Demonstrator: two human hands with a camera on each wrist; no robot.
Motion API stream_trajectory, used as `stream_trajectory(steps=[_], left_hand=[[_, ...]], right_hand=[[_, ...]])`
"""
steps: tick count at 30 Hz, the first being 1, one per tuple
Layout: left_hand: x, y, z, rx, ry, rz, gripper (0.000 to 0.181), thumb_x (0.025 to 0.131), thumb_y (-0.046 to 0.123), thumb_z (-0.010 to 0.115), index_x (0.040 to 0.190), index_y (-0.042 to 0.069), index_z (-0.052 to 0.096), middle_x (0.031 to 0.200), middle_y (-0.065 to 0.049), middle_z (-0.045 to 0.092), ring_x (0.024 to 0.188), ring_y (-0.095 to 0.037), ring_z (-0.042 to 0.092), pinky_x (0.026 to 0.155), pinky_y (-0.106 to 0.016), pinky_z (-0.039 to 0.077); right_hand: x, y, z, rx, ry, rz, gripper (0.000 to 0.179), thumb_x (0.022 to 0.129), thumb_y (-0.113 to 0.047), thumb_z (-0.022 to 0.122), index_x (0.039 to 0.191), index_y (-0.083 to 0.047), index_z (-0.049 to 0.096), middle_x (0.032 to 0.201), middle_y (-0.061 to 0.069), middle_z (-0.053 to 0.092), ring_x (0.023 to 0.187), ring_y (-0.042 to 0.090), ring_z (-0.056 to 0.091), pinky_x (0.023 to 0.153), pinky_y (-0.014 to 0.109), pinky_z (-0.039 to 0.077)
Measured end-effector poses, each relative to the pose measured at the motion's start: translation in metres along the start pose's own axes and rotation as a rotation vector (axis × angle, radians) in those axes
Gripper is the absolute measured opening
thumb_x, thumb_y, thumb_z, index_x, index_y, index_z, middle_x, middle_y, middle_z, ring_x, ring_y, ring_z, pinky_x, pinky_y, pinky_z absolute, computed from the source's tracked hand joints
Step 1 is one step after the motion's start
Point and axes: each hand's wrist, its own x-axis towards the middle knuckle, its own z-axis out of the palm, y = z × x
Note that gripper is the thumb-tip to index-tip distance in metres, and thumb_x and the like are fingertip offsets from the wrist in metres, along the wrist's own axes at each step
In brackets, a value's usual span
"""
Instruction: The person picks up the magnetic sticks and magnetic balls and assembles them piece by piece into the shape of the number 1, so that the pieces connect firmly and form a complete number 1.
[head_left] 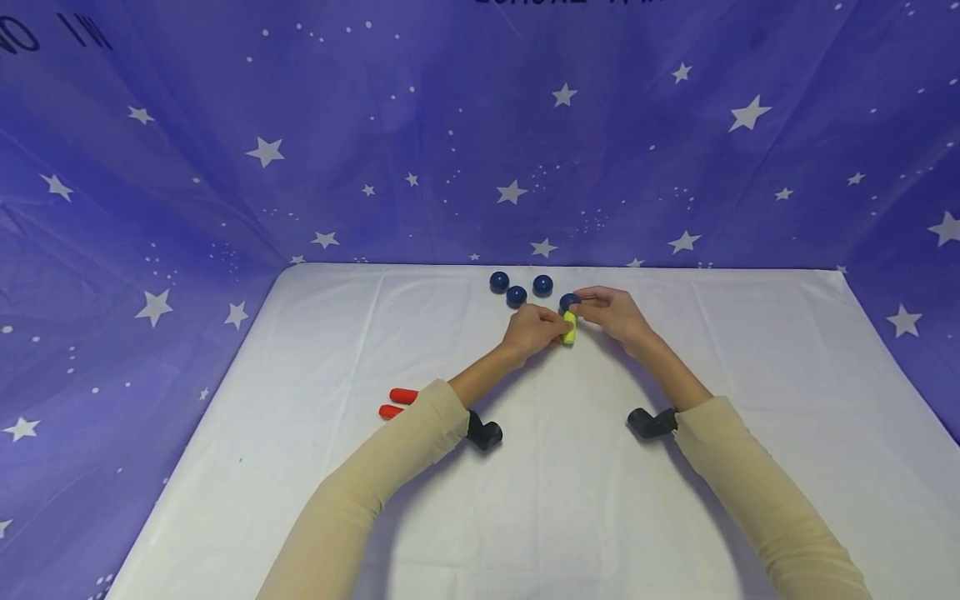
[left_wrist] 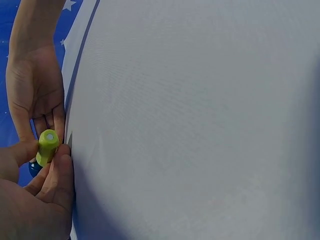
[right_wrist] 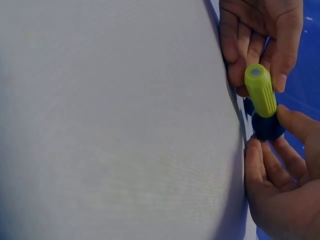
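My left hand point(head_left: 531, 329) pinches a short yellow-green ribbed rod point(right_wrist: 261, 92) between thumb and fingers. A grey dot marks the rod's near end in both wrist views. From the other side, my right hand point(head_left: 611, 312) holds a glossy dark blue ball point(right_wrist: 267, 127) with its thumb and fingertips. The rod's far end meets the ball, or nearly so; the exact contact is hidden. In the left wrist view the ball point(left_wrist: 34, 168) is mostly covered by the rod point(left_wrist: 47, 150) and fingers. A bit of red shows beside the left fingertips in the head view.
More dark blue balls point(head_left: 516, 297) lie near the table's back edge, left of the hands. Two red rods point(head_left: 403, 396) lie partly under the left sleeve. A black angled piece point(head_left: 651, 422) juts out by the right cuff, another point(head_left: 484, 435) by the left. Blue starred cloth point(head_left: 512, 192) hangs behind.
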Motion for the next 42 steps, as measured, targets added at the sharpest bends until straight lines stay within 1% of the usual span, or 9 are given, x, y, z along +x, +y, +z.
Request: stream_trajectory(steps=[7,11,14,19,24,28,32,38,42], left_hand=[[-0.004,-0.002,-0.005,0.012,0.007,0.027,0.016,0.091,0.016,0.073,0.098,0.002,0.077,0.077,-0.004,0.073,0.069,-0.013,0.067,0.06,-0.018,0.051],[-0.01,-0.003,-0.011,0.03,0.007,0.067,0.017,0.091,0.016,0.074,0.101,0.002,0.076,0.08,-0.004,0.074,0.074,-0.017,0.07,0.06,-0.02,0.051],[-0.013,-0.004,-0.019,0.047,0.016,0.115,0.022,0.091,0.016,0.074,0.106,0.001,0.073,0.084,-0.004,0.074,0.077,-0.017,0.07,0.061,-0.022,0.054],[-0.015,-0.005,-0.033,0.11,0.099,0.202,0.023,0.09,0.016,0.074,0.106,0.0,0.073,0.089,-0.004,0.074,0.077,-0.014,0.068,0.067,-0.022,0.053],[-0.013,-0.008,-0.044,0.123,0.196,0.24,0.023,0.089,0.014,0.074,0.106,-0.002,0.073,0.09,-0.007,0.073,0.08,-0.015,0.068,0.074,-0.023,0.052],[-0.01,-0.013,-0.049,0.116,0.265,0.258,0.024,0.088,0.01,0.074,0.107,-0.004,0.071,0.093,-0.009,0.073,0.083,-0.019,0.069,0.077,-0.024,0.053],[-0.006,-0.018,-0.052,0.113,0.321,0.256,0.027,0.087,0.008,0.076,0.111,-0.004,0.07,0.099,-0.013,0.072,0.087,-0.022,0.069,0.08,-0.026,0.053],[-0.003,-0.022,-0.054,0.101,0.342,0.231,0.034,0.087,0.009,0.076,0.117,-0.004,0.068,0.111,-0.019,0.068,0.096,-0.025,0.066,0.084,-0.032,0.053],[-0.001,-0.023,-0.053,0.108,0.356,0.223,0.036,0.087,0.01,0.077,0.118,-0.004,0.068,0.113,-0.019,0.067,0.099,-0.027,0.065,0.087,-0.033,0.051]], right_hand=[[0.003,0.004,-0.004,-0.026,0.019,0.0,0.049,0.095,-0.027,0.071,0.134,-0.001,0.059,0.13,0.021,0.062,0.122,0.032,0.056,0.103,0.043,0.04],[0.006,0.004,-0.008,-0.045,0.038,0.014,0.049,0.095,-0.027,0.07,0.135,-0.002,0.059,0.13,0.021,0.061,0.12,0.032,0.056,0.1,0.042,0.041],[0.008,0.005,-0.012,-0.055,0.044,0.018,0.049,0.095,-0.027,0.071,0.135,-0.002,0.059,0.131,0.022,0.061,0.12,0.032,0.056,0.101,0.042,0.04],[0.013,0.007,-0.016,-0.067,0.049,0.019,0.048,0.094,-0.027,0.071,0.134,-0.002,0.06,0.132,0.021,0.06,0.123,0.033,0.053,0.104,0.045,0.038],[0.017,0.008,-0.02,-0.096,0.051,0.034,0.048,0.094,-0.028,0.071,0.134,-0.003,0.06,0.137,0.019,0.057,0.129,0.035,0.048,0.108,0.049,0.037],[0.019,0.008,-0.021,-0.113,0.046,0.032,0.048,0.095,-0.028,0.07,0.135,-0.002,0.06,0.138,0.02,0.056,0.131,0.036,0.047,0.108,0.049,0.038],[0.021,0.007,-0.02,-0.117,0.049,0.034,0.049,0.095,-0.028,0.07,0.135,-0.002,0.06,0.138,0.02,0.056,0.131,0.036,0.047,0.107,0.048,0.038],[0.022,0.004,-0.02,-0.105,0.05,0.055,0.051,0.095,-0.03,0.07,0.136,-0.003,0.059,0.14,0.019,0.055,0.132,0.034,0.046,0.108,0.046,0.038],[0.022,0.003,-0.02,-0.087,0.038,0.044,0.05,0.095,-0.027,0.07,0.136,-0.001,0.058,0.139,0.02,0.055,0.13,0.034,0.047,0.109,0.046,0.036]])
